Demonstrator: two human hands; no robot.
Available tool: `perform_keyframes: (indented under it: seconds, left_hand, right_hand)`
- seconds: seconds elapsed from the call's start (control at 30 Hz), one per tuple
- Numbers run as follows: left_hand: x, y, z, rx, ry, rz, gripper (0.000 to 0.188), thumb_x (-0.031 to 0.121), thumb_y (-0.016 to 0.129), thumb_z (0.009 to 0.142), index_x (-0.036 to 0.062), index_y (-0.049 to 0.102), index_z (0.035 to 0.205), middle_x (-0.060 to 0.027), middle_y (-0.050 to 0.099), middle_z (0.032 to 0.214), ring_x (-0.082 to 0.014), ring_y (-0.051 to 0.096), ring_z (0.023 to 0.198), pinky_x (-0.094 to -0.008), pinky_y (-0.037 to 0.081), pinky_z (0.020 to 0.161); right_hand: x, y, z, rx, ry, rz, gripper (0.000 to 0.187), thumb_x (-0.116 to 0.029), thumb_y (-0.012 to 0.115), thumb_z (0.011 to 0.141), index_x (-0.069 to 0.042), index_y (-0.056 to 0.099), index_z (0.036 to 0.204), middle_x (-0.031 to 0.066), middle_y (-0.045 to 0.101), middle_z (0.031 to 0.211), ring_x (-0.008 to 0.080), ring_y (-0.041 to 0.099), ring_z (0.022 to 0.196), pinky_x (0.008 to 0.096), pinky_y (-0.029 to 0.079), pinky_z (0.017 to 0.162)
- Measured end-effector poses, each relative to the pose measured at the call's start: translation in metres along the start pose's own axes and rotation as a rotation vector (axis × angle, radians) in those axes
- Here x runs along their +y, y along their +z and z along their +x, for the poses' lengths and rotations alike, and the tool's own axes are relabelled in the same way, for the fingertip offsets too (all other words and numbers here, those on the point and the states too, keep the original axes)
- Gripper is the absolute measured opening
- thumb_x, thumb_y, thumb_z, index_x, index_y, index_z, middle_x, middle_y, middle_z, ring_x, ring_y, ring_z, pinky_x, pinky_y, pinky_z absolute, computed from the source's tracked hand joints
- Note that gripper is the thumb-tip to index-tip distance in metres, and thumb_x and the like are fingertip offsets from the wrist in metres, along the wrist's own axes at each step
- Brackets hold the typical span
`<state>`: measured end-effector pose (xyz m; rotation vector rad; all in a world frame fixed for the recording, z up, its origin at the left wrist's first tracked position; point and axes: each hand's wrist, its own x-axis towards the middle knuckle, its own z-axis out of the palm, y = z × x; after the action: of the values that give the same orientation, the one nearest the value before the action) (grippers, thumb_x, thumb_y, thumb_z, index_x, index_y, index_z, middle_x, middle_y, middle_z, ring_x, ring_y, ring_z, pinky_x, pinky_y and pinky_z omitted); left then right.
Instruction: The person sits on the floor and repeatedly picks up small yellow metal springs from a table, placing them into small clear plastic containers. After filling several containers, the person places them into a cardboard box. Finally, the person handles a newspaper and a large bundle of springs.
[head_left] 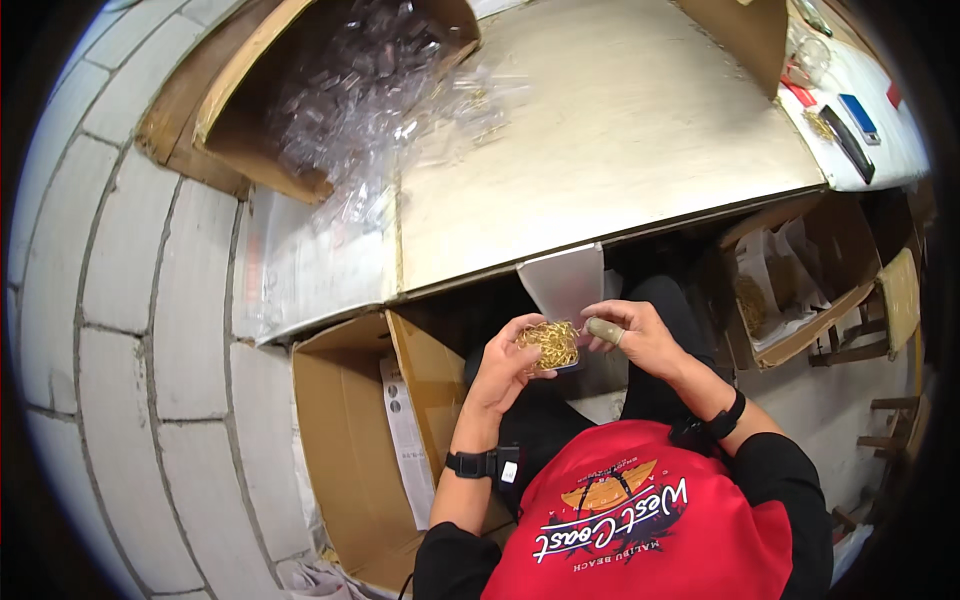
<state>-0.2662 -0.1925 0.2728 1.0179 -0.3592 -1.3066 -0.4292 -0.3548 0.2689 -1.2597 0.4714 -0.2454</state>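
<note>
My left hand (503, 366) is closed round a heap of thin, gold-coloured metal pieces (549, 342) in front of my body. A bluish edge shows beneath the heap; I cannot tell what it belongs to. Just to the right, the fingers of my right hand (640, 338) are drawn together beside the heap. A beige finger cot (604, 330) covers one of its digits. Whatever those fingertips hold, if anything, is too small to make out. Beyond both hands, a white open container (565, 283) sits at the table's front edge.
The pale table (600, 130) spans the far side. Clear plastic pieces (370, 110) spill from a tipped cardboard box (235, 90). An open carton (345, 440) stands at my left, another lined carton (800, 290) at right. A black stapler (848, 145) and blue box (859, 118) lie far right.
</note>
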Motion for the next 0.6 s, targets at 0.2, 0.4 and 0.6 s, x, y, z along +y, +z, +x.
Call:
perform_keyframes:
  seconds: [0.2, 0.4, 0.6]
  left_hand:
    - [-0.004, 0.038, -0.003, 0.01, 0.118, 0.022, 0.069, -0.005, 0.071, 0.071, 0.0, 0.038, 0.131, -0.0139, 0.053, 0.117, -0.0239, 0.059, 0.102, -0.0358, 0.057, 0.079]
    - [-0.02, 0.041, 0.0, 0.162, 0.086, 0.08, 0.059, -0.007, 0.068, 0.075, 0.0, 0.041, 0.127, -0.0126, 0.056, 0.112, -0.0201, 0.061, 0.096, -0.0307, 0.058, 0.072]
    - [-0.028, 0.047, 0.005, 0.266, 0.081, 0.144, 0.048, -0.005, 0.066, 0.078, -0.0001, 0.046, 0.121, -0.0108, 0.058, 0.108, -0.0182, 0.063, 0.092, -0.0268, 0.058, 0.066]
  right_hand:
    - [-0.007, -0.003, 0.0, 0.069, 0.073, 0.159, 0.014, -0.015, 0.064, 0.087, -0.001, 0.065, 0.091, 0.0044, 0.065, 0.073, 0.0079, 0.058, 0.058, 0.0202, 0.045, 0.053]
    - [-0.004, -0.005, -0.001, 0.075, 0.136, 0.191, 0.014, -0.014, 0.066, 0.085, -0.001, 0.063, 0.083, 0.0024, 0.061, 0.067, 0.0066, 0.054, 0.052, 0.0196, 0.042, 0.048]
    - [0.002, -0.005, -0.001, 0.131, 0.111, 0.064, 0.016, -0.015, 0.068, 0.083, -0.001, 0.061, 0.077, 0.002, 0.058, 0.062, 0.0056, 0.05, 0.05, 0.0192, 0.039, 0.045]
